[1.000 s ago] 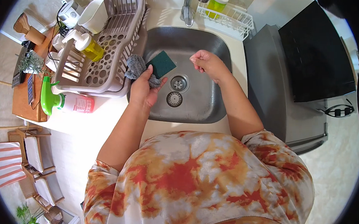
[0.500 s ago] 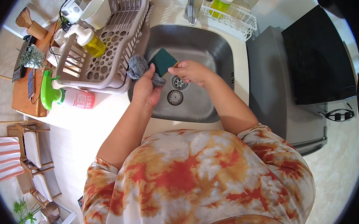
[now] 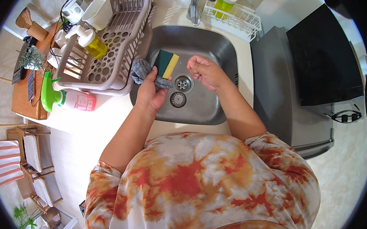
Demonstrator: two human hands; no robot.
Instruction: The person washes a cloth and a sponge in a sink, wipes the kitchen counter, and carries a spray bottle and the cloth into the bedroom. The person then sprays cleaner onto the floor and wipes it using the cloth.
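My left hand (image 3: 150, 93) is closed around a bunched grey cloth (image 3: 141, 70) and a dish sponge (image 3: 166, 64), at the left side of the grey sink (image 3: 208, 106). The sponge has a dark green scouring face and a yellow side turned toward the right. To its right, separate from it, my right hand (image 3: 206, 73) hovers over the basin with fingers curled in toward the thumb. Whether anything tiny is between those fingers is hidden. Below the hands, a round drain (image 3: 183, 84) and a second round strainer (image 3: 178, 99) show in the basin.
A taupe dish rack (image 3: 122, 76) at left holds a yellow soap pump bottle (image 3: 93, 44) and a white container (image 3: 97, 12). A spray bottle (image 3: 52, 95) stands before it. The faucet (image 3: 194, 13) and a white wire caddy (image 3: 245, 24) are behind the sink.
My right hand has let go of the sponge and moved right, away from it. The sponge, now held by the left hand alone, has turned so its yellow side shows.
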